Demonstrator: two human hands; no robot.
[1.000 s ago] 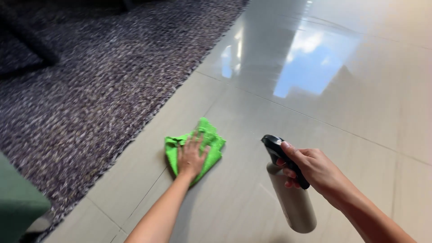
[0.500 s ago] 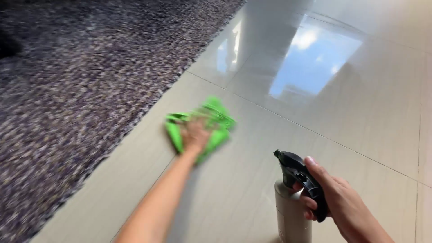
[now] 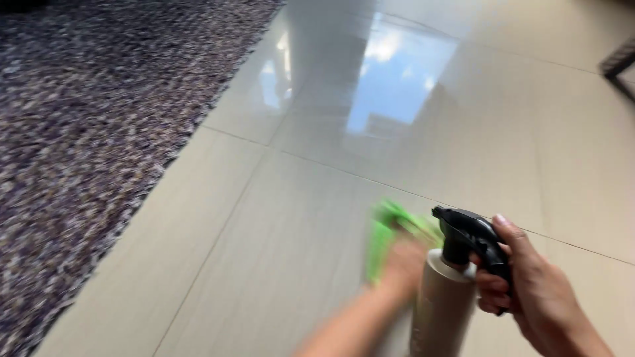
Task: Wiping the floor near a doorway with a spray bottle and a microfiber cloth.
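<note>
My left hand [image 3: 400, 264] presses a bright green cloth [image 3: 383, 235] flat against the glossy beige tiled floor [image 3: 278, 218]; both are blurred by motion. The cloth shows mostly to the left of and above the hand. My right hand [image 3: 529, 287] grips a spray bottle [image 3: 440, 301] with a beige body and a black trigger head [image 3: 469, 238], held upright just right of the cloth, fingers wrapped around the trigger. The bottle partly hides my left hand.
A dark speckled rug [image 3: 86, 132] covers the left side, its edge running diagonally. A bright window reflection [image 3: 397, 73] shines on the tiles ahead. A dark piece of furniture [image 3: 622, 63] shows at the upper right corner.
My left hand has swept the green cloth rightward across the tiles, from near the rug to beside the bottle. The view has shifted right; the bottle stays in my right hand.
</note>
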